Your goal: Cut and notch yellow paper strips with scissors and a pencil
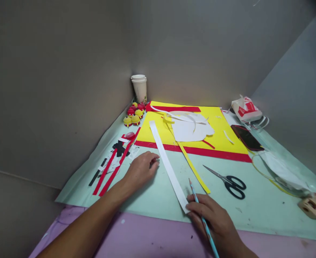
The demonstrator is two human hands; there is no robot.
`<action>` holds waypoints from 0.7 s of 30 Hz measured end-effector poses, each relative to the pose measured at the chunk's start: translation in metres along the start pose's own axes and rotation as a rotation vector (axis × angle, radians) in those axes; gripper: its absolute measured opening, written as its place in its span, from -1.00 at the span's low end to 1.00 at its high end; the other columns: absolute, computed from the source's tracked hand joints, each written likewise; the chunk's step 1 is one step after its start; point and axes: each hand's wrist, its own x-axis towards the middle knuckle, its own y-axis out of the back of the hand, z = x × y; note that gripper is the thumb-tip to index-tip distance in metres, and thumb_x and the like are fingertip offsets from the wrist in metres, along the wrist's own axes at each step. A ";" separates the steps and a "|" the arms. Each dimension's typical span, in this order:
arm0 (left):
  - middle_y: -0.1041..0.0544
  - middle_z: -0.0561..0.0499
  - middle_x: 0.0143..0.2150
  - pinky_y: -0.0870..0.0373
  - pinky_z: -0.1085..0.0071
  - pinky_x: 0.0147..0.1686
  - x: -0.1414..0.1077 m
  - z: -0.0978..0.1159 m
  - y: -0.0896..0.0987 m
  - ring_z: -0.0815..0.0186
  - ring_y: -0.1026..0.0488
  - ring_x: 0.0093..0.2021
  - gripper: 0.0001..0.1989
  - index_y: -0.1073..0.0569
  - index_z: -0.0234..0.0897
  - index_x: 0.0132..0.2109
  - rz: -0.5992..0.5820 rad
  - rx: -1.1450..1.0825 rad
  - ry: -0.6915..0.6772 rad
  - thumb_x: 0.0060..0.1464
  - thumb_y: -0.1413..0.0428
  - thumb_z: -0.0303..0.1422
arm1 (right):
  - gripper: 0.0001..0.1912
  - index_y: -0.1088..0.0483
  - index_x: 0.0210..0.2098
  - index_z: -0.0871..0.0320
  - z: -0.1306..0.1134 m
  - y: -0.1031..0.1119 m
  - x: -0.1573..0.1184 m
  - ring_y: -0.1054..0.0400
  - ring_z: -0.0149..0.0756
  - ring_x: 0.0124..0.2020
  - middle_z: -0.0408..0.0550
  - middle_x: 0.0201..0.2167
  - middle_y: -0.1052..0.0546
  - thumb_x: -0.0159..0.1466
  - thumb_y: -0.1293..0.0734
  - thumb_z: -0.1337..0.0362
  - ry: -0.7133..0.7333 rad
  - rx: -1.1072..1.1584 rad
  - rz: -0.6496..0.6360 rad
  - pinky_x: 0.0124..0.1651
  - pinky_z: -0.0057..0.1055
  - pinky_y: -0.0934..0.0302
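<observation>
A long white paper strip [166, 163] lies slantwise across the mat, its near end pinched by my right hand [214, 218]. That same hand also holds a light-blue patterned pencil [204, 224] between its fingers, point facing away from me. To the left of the strip, my left hand [143, 167] rests on the mat with its fingers curled in, apart from the strip; nothing shows in it. A yellow paper strip [194, 168] runs just right of the white one. Black-handled scissors [229, 181] lie with blades together, right of the yellow strip.
Yellow card [147, 134] with red edges carries white paper [191, 129] and offcuts. Left are red strips [117, 168], black and white scraps, a tape roll [130, 135], red-yellow balls [131, 117] and a cup [140, 89]. Right are a phone [246, 138], tissue pack [245, 109] and mask [281, 170].
</observation>
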 end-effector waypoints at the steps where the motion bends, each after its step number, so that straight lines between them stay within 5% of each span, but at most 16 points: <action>1: -0.55 -0.09 -0.18 -0.39 0.23 -0.19 0.000 0.000 0.000 0.17 -0.47 -0.20 -0.76 -0.51 -0.23 -0.10 0.000 -0.003 0.003 0.14 -0.02 -0.36 | -0.79 -0.43 -0.11 0.07 0.001 0.000 -0.001 -0.51 -0.28 -0.13 0.06 -0.14 -0.55 0.32 -0.27 0.43 -0.008 0.011 0.004 -0.16 -0.42 -0.42; 21: -0.56 -0.06 -0.21 -0.39 0.27 -0.22 0.000 -0.005 -0.001 0.20 -0.48 -0.22 -0.77 -0.51 -0.20 -0.12 0.019 -0.056 0.013 0.13 -0.01 -0.36 | -0.81 -0.43 -0.24 0.06 0.002 -0.008 -0.005 -0.51 -0.31 -0.27 0.00 -0.26 -0.53 0.35 -0.18 0.35 -0.114 0.079 0.141 -0.32 -0.48 -0.36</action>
